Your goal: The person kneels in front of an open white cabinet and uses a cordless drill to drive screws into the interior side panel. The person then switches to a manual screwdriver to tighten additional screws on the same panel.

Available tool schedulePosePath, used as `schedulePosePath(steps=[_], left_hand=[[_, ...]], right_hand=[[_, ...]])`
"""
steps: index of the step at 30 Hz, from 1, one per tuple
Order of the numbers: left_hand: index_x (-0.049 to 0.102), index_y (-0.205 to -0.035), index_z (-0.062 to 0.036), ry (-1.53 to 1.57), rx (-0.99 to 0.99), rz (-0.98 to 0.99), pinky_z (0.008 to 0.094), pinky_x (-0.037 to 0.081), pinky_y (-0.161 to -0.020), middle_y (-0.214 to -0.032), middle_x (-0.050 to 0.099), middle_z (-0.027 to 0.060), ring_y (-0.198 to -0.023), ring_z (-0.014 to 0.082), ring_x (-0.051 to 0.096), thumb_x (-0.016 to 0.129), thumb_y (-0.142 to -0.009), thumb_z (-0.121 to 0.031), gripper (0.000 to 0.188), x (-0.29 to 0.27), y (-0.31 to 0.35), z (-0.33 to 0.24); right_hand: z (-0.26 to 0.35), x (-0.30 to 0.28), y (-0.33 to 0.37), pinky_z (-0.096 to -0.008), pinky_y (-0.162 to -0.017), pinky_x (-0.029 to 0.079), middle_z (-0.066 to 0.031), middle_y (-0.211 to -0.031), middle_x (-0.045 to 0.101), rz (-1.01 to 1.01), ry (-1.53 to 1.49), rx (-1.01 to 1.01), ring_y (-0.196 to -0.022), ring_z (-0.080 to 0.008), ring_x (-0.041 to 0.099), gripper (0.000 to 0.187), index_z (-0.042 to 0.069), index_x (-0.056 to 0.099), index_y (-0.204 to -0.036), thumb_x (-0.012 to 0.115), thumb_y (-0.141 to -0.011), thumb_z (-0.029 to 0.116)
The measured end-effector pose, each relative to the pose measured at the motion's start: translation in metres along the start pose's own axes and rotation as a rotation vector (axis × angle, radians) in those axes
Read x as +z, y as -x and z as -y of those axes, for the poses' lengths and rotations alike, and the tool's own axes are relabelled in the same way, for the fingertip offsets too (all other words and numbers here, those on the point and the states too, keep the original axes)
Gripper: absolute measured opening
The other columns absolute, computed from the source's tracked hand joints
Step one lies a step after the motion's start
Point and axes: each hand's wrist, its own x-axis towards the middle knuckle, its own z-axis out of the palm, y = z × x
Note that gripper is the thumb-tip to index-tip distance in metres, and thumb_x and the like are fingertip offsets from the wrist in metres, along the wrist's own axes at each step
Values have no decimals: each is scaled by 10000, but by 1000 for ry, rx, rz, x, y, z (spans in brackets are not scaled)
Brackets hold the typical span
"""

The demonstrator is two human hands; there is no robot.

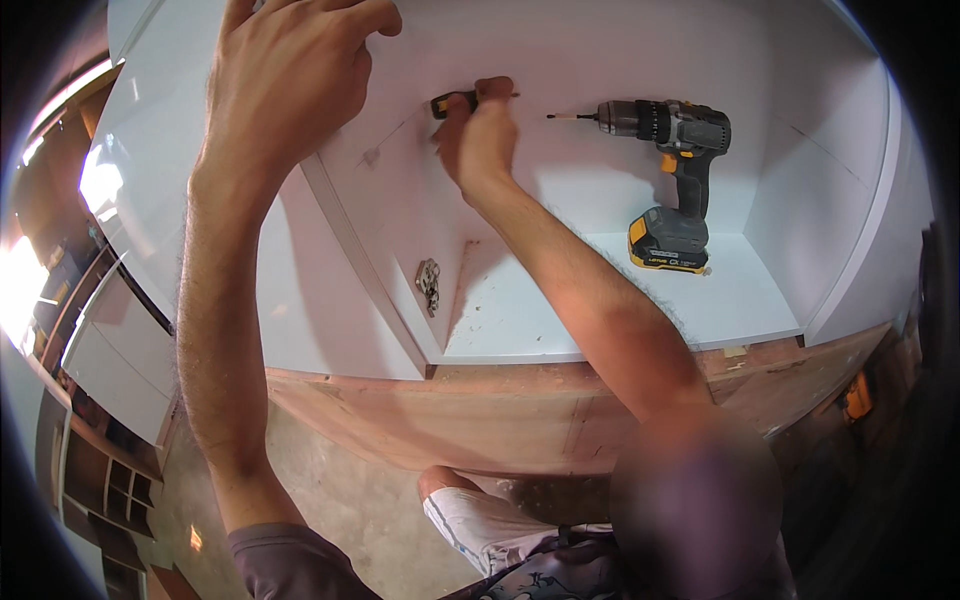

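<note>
My right hand (480, 145) is closed around a small black-and-yellow tool (440, 105), smeared by motion; its exact kind cannot be made out. It is inside a white cabinet compartment (600, 45), close to the dividing panel (375, 210). Higher up at the left, my left hand (295, 75) reaches over the white panel with fingers apart, the fingertips partly cut off by the upper edge. Nothing shows in it. Right of my right hand lies a grey-and-black cordless drill (690, 130) with a yellow trigger, its long bit pointing left toward that hand.
A metal hinge (428, 288) sits on the dividing panel's inner face. Bits of debris (475, 310) lie in the compartment's near corner. The cabinet rests on a wooden bench (480, 415). Shelving (120, 490) stands at the left, and an orange object (857, 397) is low at the right.
</note>
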Motion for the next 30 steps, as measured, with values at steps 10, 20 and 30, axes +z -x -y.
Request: schedulePosePath(steps=[10,20,30], left_hand=[[822,-901,-133,48,47,-44,411,302,-1204,-964,796,44,-1129,200,643,592,-859,16,277,11,4,19],[819,-913,-133,-3,38,-22,412,293,-1226,-973,802,56,-1129,197,653,590,-864,33,287,20,8,23],[815,-905,-105,48,58,-46,412,299,-1226,-947,798,73,-1105,205,657,575,-847,56,294,22,8,23]], right_hand=[[0,4,-7,-480,-894,528,-221,-1068,705,-15,-94,-84,-980,-387,702,288,-16,411,-1268,526,-1010,41],[13,8,5,-483,-869,536,-264,-1076,669,-91,-262,6,-952,-408,692,306,15,422,-1274,557,-1024,127],[-8,-2,-2,-396,-671,572,-185,-957,696,-63,-194,-37,-743,-274,728,283,18,487,-1255,565,-1021,155]])
